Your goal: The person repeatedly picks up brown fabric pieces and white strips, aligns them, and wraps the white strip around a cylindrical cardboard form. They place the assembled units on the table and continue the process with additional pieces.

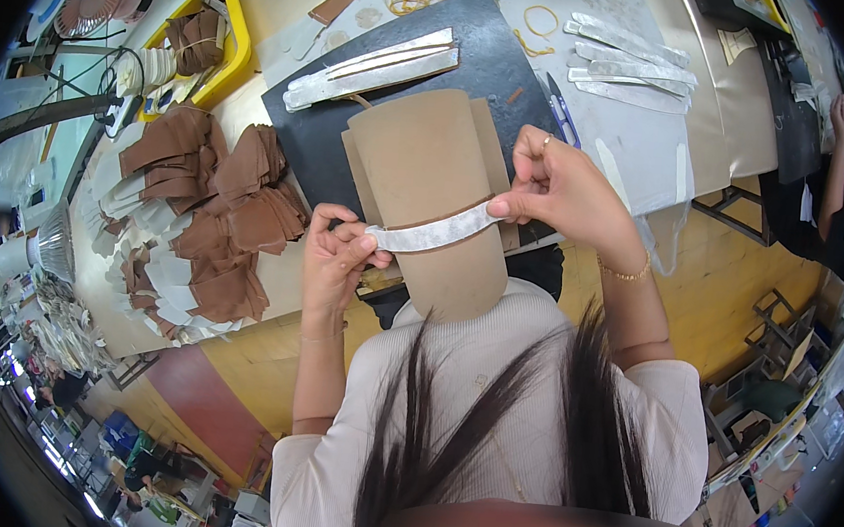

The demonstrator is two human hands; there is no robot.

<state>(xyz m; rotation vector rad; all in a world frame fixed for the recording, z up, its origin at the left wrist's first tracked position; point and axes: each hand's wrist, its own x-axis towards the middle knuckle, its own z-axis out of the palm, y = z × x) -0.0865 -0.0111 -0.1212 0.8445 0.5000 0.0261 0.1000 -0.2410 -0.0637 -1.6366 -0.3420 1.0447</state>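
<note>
My left hand pinches the left end of a strip that is whitish on its face and brown along its upper edge. At its right end, my right hand pinches it between thumb and fingers. Stretched between both hands, the strip lies across a curved tan panel. That panel rests partly on a black board, and its near end reaches my chest. More tan pieces show under its sides. Beyond it on the board lie several long whitish strips with brown edges.
Stacks of brown and white cut pieces cover the table's left, near a yellow crate with brown bundles. Right of the board lie a blue-handled tool and several pale strips. Rubber bands lie farther back. Another person is at far right.
</note>
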